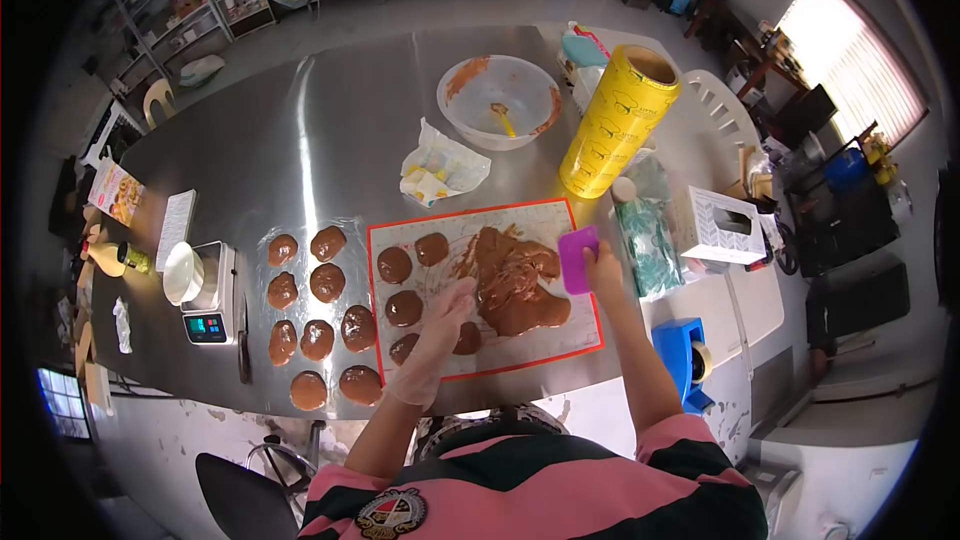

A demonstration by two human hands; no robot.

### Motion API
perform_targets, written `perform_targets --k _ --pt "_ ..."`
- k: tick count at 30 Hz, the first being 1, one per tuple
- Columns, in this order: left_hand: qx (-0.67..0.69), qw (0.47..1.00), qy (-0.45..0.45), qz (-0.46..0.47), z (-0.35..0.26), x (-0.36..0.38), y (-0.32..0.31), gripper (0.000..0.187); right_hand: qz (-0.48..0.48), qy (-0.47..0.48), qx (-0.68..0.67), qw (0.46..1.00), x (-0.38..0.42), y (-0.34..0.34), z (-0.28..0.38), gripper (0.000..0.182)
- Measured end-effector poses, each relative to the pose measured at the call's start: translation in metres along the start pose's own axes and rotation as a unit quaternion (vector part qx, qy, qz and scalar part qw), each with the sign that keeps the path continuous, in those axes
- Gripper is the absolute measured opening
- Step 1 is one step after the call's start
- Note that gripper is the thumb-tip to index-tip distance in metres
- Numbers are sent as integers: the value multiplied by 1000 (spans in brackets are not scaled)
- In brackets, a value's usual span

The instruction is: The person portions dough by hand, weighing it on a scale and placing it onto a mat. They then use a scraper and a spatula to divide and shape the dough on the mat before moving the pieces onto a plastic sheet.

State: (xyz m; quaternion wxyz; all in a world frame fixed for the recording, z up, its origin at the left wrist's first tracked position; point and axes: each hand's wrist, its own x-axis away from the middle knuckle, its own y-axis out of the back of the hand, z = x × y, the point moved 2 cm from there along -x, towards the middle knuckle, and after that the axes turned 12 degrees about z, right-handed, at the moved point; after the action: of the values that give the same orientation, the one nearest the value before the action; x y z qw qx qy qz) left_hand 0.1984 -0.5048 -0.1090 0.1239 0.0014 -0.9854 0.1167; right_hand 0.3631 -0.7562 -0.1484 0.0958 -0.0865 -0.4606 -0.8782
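My right hand [603,272] grips a purple dough scraper [577,258], held upright at the right edge of a brown, glossy mass of dough [520,285]. That mass lies spread on a silicone mat [430,368] with a red border. At the dough's left side is my left hand [452,308], in a clear plastic glove, its fingers extended and nothing visible in them. Several flattened brown dough portions [403,308] sit on the mat's left part, one of them [467,338] just right of the gloved hand. Others [327,282] rest on plastic film to the left.
A digital scale [211,325] with a white bowl [183,273] stands at left. Behind the mat are a crumpled wrapper [440,168] and a smeared mixing bowl [470,125] holding a yellow-handled spatula [504,120]. A tall yellow film roll [615,130] stands behind the mat's right corner.
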Motion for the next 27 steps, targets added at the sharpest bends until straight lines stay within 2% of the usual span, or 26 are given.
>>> perform_targets --k 4,6,10,12,13,14,15,16,17,18,19,20,22,26,27 --pt "39 997 -5 -64 -8 -18 -17 36 49 1 16 999 -22 -12 19 29" --pt "30 995 -10 -100 0 -16 -10 36 61 70 22 995 -37 -15 34 27" --pt "54 986 -16 -155 5 -7 -8 36 93 141 19 986 -58 -29 55 27" --pt "56 982 4 -178 5 -7 -16 34 117 249 -3 961 -63 -34 67 27" --pt "58 979 24 -194 5 -8 -20 33 119 252 -4 960 -68 -36 69 27" --pt "57 978 24 -197 11 -13 -21 33 146 318 -36 936 -71 -38 75 26" --pt "-16 983 6 -183 17 -21 -21 34 171 382 -68 906 -73 -41 79 26" --pt "-90 982 -11 -168 19 -27 -21 34 172 385 -70 904 -70 -37 85 26" --pt "-91 981 -11 -170 14 -31 -25 34 222 380 -20 898 -61 -29 93 25" --pt "-302 944 -61 -119 4 -36 -34 36 272 372 32 887 -51 -22 99 23" --pt "-496 859 -107 -61 -3 -39 -47 38 274 372 32 886 -43 -20 99 23" --pt "-494 861 -105 -62 -6 -42 -59 38 270 396 17 877 -32 -19 98 23" --pt "-628 764 -149 4 -8 -46 -87 46 275 427 -1 861 -23 -8 99 23" --pt "-655 744 -131 -26 11 -51 -97 44 258 433 10 864 -47 0 102 23" --pt "-653 745 -129 -30 15 -50 -95 44 214 405 45 888 -58 4 105 24"
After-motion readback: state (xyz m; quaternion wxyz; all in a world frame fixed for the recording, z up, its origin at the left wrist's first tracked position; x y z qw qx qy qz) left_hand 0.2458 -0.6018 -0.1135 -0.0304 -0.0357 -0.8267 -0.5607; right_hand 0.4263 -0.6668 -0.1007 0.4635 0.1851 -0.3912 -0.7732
